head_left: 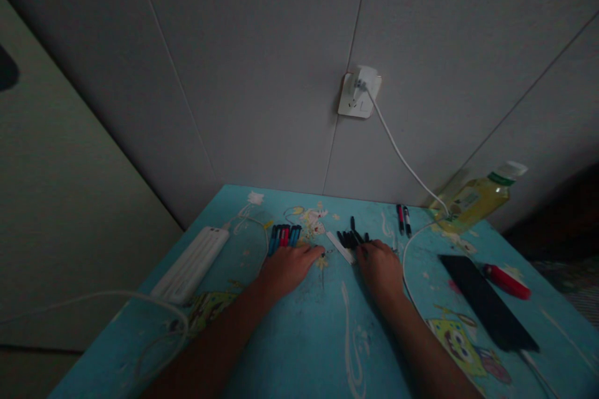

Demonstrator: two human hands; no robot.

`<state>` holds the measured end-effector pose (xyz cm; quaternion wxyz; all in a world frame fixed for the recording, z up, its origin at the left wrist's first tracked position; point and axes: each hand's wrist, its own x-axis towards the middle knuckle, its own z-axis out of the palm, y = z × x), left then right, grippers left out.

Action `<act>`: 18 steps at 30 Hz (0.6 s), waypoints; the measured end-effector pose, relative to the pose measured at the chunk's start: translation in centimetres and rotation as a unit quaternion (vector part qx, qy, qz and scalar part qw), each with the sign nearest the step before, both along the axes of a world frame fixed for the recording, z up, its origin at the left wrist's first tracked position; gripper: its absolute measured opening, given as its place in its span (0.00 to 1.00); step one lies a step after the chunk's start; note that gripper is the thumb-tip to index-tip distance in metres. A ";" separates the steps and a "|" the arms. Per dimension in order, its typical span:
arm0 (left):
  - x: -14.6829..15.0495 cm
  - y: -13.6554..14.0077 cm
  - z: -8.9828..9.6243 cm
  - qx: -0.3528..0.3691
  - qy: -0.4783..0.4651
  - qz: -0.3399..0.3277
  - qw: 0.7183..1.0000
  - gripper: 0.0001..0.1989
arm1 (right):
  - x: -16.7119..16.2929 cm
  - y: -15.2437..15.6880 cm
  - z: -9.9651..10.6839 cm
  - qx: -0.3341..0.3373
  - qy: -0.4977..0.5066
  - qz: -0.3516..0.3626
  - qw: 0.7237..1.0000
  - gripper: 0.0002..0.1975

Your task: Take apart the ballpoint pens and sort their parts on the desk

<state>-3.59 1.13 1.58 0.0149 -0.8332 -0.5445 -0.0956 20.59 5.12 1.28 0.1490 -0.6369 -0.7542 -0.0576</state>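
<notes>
My left hand (287, 267) rests low on the table at the near ends of a row of blue pens (273, 240) with a red pen (284, 237) among them. Its thumb side stretches out to the right, and the hand looks open. My right hand (380, 267) is bent over a loose group of black pens (347, 239), fingers closed at one of them; the exact grip is partly hidden. One black pen (352, 224) points away toward the wall. Between the hands, a white flat strip like a ruler (340, 247) lies slanted beside the black pens.
A white power strip (191, 265) lies left. Farther right are two pens (403, 220), a bottle of yellow liquid (482, 199), a dark flat device (489, 302) and a red object (508, 282). A white cable (406, 162) runs from the wall plug across the blue tablecloth (309, 336).
</notes>
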 end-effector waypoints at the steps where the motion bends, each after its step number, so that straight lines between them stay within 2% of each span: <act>1: 0.0 0.0 0.0 0.002 0.001 0.000 1.000 0.19 | 0.0 0.0 0.0 0.000 0.003 -0.002 1.000 0.15; 14: 0.0 0.2 0.1 0.010 -0.012 0.029 0.999 0.16 | 1.2 -0.1 0.1 0.007 0.090 0.000 0.996 0.15; 18: 0.0 0.2 0.2 0.006 -0.045 0.040 0.998 0.14 | 0.7 -0.5 1.1 0.038 0.155 0.045 0.986 0.15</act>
